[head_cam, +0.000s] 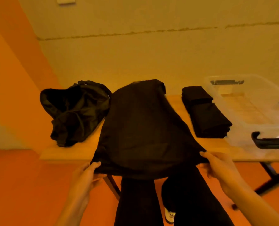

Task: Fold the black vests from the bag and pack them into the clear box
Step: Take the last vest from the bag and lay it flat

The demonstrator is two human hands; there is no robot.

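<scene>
A black vest point(140, 128) is spread over the middle of the small wooden table point(66, 153), its near edge hanging past the table's front. My left hand point(86, 175) pinches the vest's near left corner, and my right hand point(217, 167) pinches the near right corner. At the table's left lies the black bag point(73, 110), open and slumped. A stack of folded black vests point(205, 111) sits to the right of the spread vest. The clear box point(253, 105) stands at the far right with black latches.
A pale wall rises right behind the table, which stands on an orange floor. Black folding legs point(269, 173) show under the table's right side. My black trousers and a white shoe point(169, 216) are below the table's front edge.
</scene>
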